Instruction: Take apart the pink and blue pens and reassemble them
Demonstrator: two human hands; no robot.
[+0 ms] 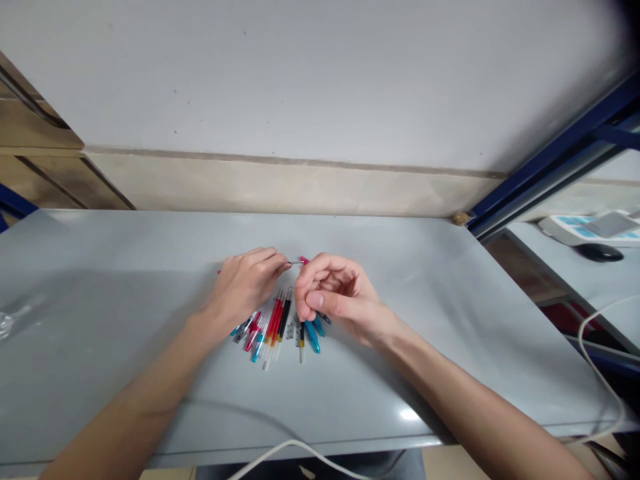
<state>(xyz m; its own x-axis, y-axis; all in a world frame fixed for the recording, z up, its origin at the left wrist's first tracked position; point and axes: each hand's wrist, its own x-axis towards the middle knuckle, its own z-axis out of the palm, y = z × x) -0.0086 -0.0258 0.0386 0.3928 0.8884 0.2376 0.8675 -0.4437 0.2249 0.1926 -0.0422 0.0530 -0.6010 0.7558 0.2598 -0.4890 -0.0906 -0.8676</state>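
My left hand [253,277] is closed in a pinch on a thin pen refill [296,263], whose narrow dark tip points right. A small red end shows behind its knuckles. Close on the right, my right hand [340,293] is curled, thumb against the fingers; what it holds, if anything, is hidden. A pink pen part [303,260] peeks out behind its index finger, beside the refill tip. Below the hands lie red refills [274,320], black refills [285,317], pink clear pen parts [253,333] and blue pen barrels [313,337], some partly covered by the right hand.
The grey table [125,327] backs onto a wall. A crumpled clear plastic piece [6,325] lies at the far left. White cable [295,443] loops across the front edge. On the right, a black mouse [599,253] and a white device [575,230] sit on another table beyond a blue frame.
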